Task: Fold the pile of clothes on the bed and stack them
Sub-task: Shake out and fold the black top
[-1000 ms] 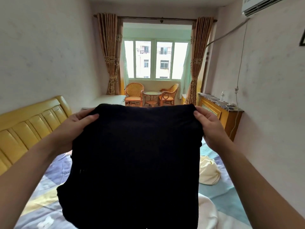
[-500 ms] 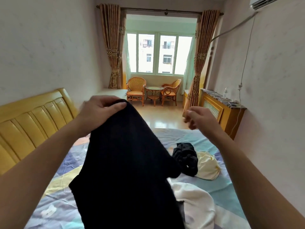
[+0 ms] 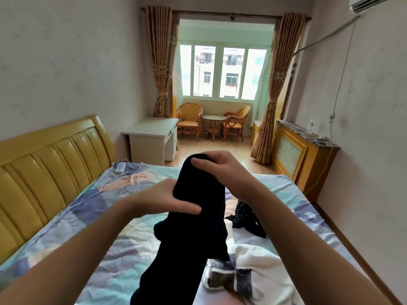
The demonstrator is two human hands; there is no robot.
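While the black garment (image 3: 193, 219) is held in the air over the middle of the bed (image 3: 92, 219), gathered lengthwise, its top is pinched by the right hand (image 3: 222, 170) and its upper part clasped by the left hand (image 3: 167, 199), thumb across the front. Step judged mid-fold; next, a second fold is called for, then laying flat. No containers are seen; a white garment (image 3: 259, 271) and a dark crumpled garment (image 3: 246, 216) lie unfolded toward the bed's right edge.

This is a home bedroom: a bed (image 3: 123, 219) with a yellow padded headboard (image 3: 44, 172) and patterned sheet fills the lower frame, a white desk (image 3: 152, 137) stands at centre left, and rattan chairs (image 3: 189, 119) sit under a curtained window (image 3: 222, 73) at top centre.
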